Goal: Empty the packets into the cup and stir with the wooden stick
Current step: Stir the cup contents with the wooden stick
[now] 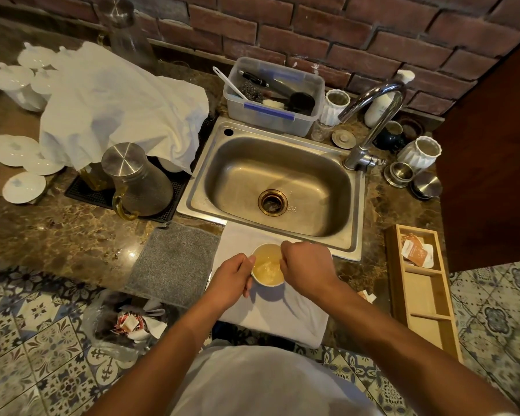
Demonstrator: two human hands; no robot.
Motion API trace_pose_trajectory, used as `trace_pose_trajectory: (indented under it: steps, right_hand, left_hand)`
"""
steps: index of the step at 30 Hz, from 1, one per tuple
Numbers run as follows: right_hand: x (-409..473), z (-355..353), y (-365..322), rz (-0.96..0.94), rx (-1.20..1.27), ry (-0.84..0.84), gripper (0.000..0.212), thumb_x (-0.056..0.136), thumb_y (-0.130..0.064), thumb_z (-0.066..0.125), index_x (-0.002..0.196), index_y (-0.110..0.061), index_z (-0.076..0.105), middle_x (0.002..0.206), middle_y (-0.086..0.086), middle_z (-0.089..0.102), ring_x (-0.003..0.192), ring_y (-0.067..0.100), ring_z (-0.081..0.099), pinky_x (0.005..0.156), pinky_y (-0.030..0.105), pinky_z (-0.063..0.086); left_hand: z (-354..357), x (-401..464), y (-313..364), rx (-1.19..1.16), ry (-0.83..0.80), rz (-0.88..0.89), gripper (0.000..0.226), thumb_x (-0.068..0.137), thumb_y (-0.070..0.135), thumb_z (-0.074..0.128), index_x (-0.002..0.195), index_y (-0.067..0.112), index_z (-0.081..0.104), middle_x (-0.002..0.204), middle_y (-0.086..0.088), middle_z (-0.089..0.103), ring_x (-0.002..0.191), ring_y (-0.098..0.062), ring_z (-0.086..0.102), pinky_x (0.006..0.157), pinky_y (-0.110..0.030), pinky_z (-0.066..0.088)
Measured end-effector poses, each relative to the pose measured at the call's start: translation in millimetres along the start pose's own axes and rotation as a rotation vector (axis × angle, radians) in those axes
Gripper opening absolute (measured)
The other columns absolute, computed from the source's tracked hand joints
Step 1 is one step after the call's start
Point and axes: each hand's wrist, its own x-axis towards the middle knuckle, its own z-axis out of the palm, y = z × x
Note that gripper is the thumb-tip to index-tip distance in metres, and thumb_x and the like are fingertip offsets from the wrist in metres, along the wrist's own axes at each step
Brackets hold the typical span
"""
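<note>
Our left hand grips the paper cup; our right hand is clenched, presumably round the barely visible stick. Vigorous stirring could slop liquid onto the white towel.

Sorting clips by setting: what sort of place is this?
Probably a café or tea-bar wash-up counter: a stainless steel sink set in brown marble, stacked white porcelain saucers, and a wooden compartment tray holding sachets.

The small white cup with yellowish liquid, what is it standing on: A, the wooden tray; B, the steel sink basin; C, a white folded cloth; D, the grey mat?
C: the small white cup with yellowish liquid stands on the white folded cloth in front of the steel sink, with the grey mat to its left.
</note>
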Motion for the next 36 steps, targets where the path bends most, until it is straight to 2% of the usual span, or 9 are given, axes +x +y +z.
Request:
trace_pose_trajectory:
  steps: [5, 9, 15, 20, 23, 28, 32, 36]
  right_hand:
    - [-1, 1, -9, -0.006, 0.071, -0.137, 0.023, 0.094, -0.034, 0.061, 0.105, -0.017, 0.071, 0.096, 0.008, 0.073, 0.076, 0.027, 0.061, 0.063, 0.030, 0.039]
    - [4, 7, -14, 0.024, 0.142, -0.080, 0.023, 0.096, -0.036, 0.056, 0.102, -0.019, 0.070, 0.095, 0.007, 0.074, 0.084, 0.029, 0.067, 0.064, 0.031, 0.042]
    - [7, 4, -2, 0.041, 0.069, 0.004, 0.025, 0.100, -0.036, 0.051, 0.110, -0.017, 0.064, 0.100, 0.008, 0.074, 0.090, 0.032, 0.068, 0.063, 0.031, 0.038]
    - [2, -3, 0, -0.006, 0.001, -0.086, 0.022, 0.094, -0.031, 0.061, 0.110, -0.019, 0.070, 0.101, 0.008, 0.074, 0.090, 0.031, 0.069, 0.065, 0.031, 0.044]
    - [-1, 1, -4, -0.006, 0.050, -0.133, 0.022, 0.094, -0.033, 0.062, 0.108, -0.018, 0.071, 0.099, 0.008, 0.074, 0.086, 0.029, 0.068, 0.068, 0.032, 0.049]
    - [5, 8, -6, 0.073, 0.189, -0.067, 0.023, 0.097, -0.038, 0.057, 0.102, -0.018, 0.068, 0.097, 0.009, 0.074, 0.089, 0.031, 0.068, 0.064, 0.033, 0.042]
    - [4, 9, -2, 0.131, 0.173, 0.001, 0.025, 0.100, -0.040, 0.052, 0.103, -0.018, 0.064, 0.094, 0.007, 0.074, 0.086, 0.031, 0.069, 0.071, 0.038, 0.056]
    - [-1, 12, -4, 0.077, 0.104, 0.038, 0.024, 0.102, -0.039, 0.050, 0.108, -0.019, 0.062, 0.096, 0.005, 0.074, 0.085, 0.030, 0.069, 0.071, 0.036, 0.055]
  left_hand:
    - [0, 2, -1, -0.004, -0.008, -0.007, 0.040, 0.106, 0.034, 0.045, 0.076, 0.009, 0.051, 0.057, -0.006, 0.056, 0.051, -0.020, 0.053, 0.055, -0.033, 0.043]
    - [0, 1, 1, -0.008, -0.010, -0.008, 0.039, 0.106, 0.034, 0.045, 0.078, 0.008, 0.052, 0.059, -0.008, 0.057, 0.051, -0.020, 0.054, 0.053, -0.030, 0.043]
    - [0, 1, -1, -0.033, -0.005, -0.006, 0.039, 0.106, 0.033, 0.046, 0.075, 0.010, 0.049, 0.059, -0.011, 0.055, 0.051, -0.021, 0.052, 0.053, -0.028, 0.042]
    - [0, 0, 0, -0.012, -0.007, -0.005, 0.039, 0.106, 0.034, 0.045, 0.076, 0.010, 0.049, 0.059, -0.010, 0.056, 0.052, -0.020, 0.053, 0.054, -0.028, 0.042]
    - [0, 0, 1, 0.009, -0.004, -0.008, 0.040, 0.106, 0.035, 0.045, 0.076, 0.011, 0.050, 0.059, -0.009, 0.057, 0.050, -0.017, 0.052, 0.051, -0.026, 0.041]
    - [-1, 2, -1, -0.017, -0.010, -0.004, 0.040, 0.106, 0.035, 0.046, 0.074, 0.011, 0.049, 0.058, -0.008, 0.056, 0.051, -0.020, 0.052, 0.055, -0.031, 0.043]
    - [-2, 2, -4, -0.034, -0.003, -0.006, 0.040, 0.105, 0.037, 0.049, 0.074, 0.010, 0.050, 0.057, -0.007, 0.056, 0.053, -0.022, 0.053, 0.057, -0.033, 0.044]
    - [-1, 2, -3, -0.020, 0.001, -0.016, 0.040, 0.105, 0.037, 0.048, 0.074, 0.012, 0.050, 0.057, -0.005, 0.057, 0.053, -0.022, 0.054, 0.058, -0.035, 0.046]
